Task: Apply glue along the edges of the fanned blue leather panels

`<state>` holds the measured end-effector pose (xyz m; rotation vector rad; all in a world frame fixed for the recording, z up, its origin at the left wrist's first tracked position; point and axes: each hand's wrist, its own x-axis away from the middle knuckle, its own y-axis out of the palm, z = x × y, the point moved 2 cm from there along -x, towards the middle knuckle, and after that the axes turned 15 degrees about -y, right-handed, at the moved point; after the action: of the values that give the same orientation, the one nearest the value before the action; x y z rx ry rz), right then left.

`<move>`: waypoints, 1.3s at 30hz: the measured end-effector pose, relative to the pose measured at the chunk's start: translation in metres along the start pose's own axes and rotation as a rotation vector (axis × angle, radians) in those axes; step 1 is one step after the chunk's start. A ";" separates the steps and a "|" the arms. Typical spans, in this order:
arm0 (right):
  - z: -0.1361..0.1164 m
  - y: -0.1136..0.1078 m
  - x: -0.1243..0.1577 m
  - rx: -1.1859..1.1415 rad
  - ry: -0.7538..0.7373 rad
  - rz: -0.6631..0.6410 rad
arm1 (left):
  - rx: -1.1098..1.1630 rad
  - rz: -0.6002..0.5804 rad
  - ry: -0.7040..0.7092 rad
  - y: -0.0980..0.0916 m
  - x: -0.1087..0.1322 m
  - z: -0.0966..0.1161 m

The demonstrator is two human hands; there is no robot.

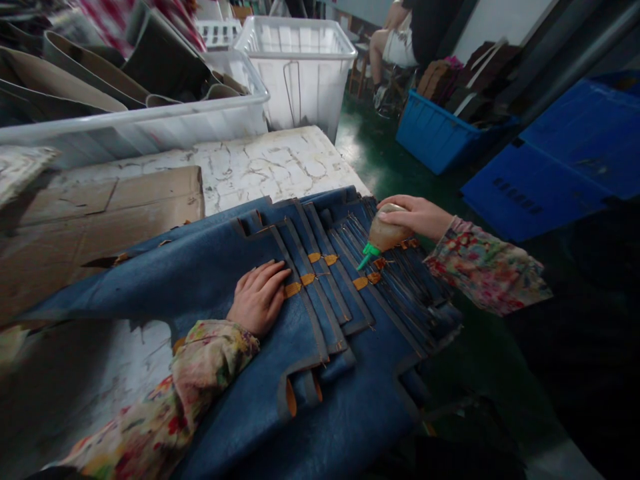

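Note:
Blue leather-like panels point(200, 267) lie in a fanned, overlapping stack across the table, their dark edges stepped to the right. Small orange-tan tabs point(361, 283) show along those edges. My left hand point(259, 298) rests flat on the top panel with its fingers stretched out, beside one of the tabs. My right hand point(420, 215) is wrapped round a squeeze bottle point(387, 230) with cloudy brownish contents. The bottle is tipped, its green nozzle point(369, 253) pointing down and left at the panel edges near the tabs. Whether the tip touches a panel, I cannot tell.
A flattened cardboard sheet point(150, 193) lies on the glue-stained white table point(280, 160). Behind are a white bin point(300, 80) and a white crate point(150, 130) of dark curved pieces. Blue crates point(435, 133) stand on the green floor at right, near a seated person point(400, 47).

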<state>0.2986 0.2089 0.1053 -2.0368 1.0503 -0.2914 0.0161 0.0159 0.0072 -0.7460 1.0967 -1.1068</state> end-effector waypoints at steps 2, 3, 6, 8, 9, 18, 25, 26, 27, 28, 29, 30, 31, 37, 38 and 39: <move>-0.002 0.001 0.001 0.016 -0.018 0.035 | -0.009 0.008 0.005 -0.001 0.000 0.000; -0.003 0.002 0.002 0.028 -0.031 0.058 | -0.016 0.009 0.003 -0.001 -0.001 0.000; -0.004 0.003 0.005 0.042 -0.045 0.079 | -0.035 0.001 -0.008 -0.001 -0.001 0.000; -0.003 0.002 0.011 0.030 -0.035 0.058 | -0.035 0.000 -0.004 -0.001 -0.001 0.000; -0.002 0.001 0.014 0.021 -0.026 0.044 | -0.032 0.000 -0.001 -0.001 -0.001 0.000; -0.002 -0.005 0.033 -0.044 0.007 0.060 | -0.031 0.002 -0.005 -0.001 -0.002 0.000; -0.007 -0.007 0.041 -0.018 -0.037 0.023 | -0.028 -0.019 -0.028 -0.001 -0.002 0.000; -0.006 -0.007 0.042 -0.023 -0.037 0.032 | -0.028 -0.017 -0.026 0.000 -0.002 -0.001; -0.006 -0.007 0.042 -0.026 -0.037 0.048 | -0.029 -0.013 -0.022 0.000 -0.002 -0.001; -0.005 -0.006 0.042 -0.026 -0.038 0.064 | -0.029 -0.009 -0.018 -0.001 -0.002 -0.001; -0.004 -0.006 0.042 -0.023 -0.039 0.074 | -0.030 -0.006 -0.012 -0.001 -0.002 0.000; -0.003 -0.005 0.042 -0.022 -0.037 0.076 | -0.030 -0.005 -0.008 -0.001 -0.003 0.000; -0.002 -0.004 0.043 -0.026 -0.033 0.071 | -0.028 -0.005 -0.008 -0.001 -0.003 0.000; -0.006 -0.011 0.066 -0.088 0.032 -0.060 | -0.016 -0.018 -0.027 -0.001 -0.003 0.000; -0.008 -0.014 0.070 -0.101 0.040 -0.090 | -0.022 -0.017 -0.024 -0.001 -0.003 0.000; -0.010 -0.015 0.073 -0.115 0.045 -0.115 | -0.029 -0.016 -0.019 0.000 -0.003 -0.001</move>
<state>0.3482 0.1527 0.1119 -2.2073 0.9992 -0.3451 0.0150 0.0188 0.0083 -0.7879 1.0942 -1.0976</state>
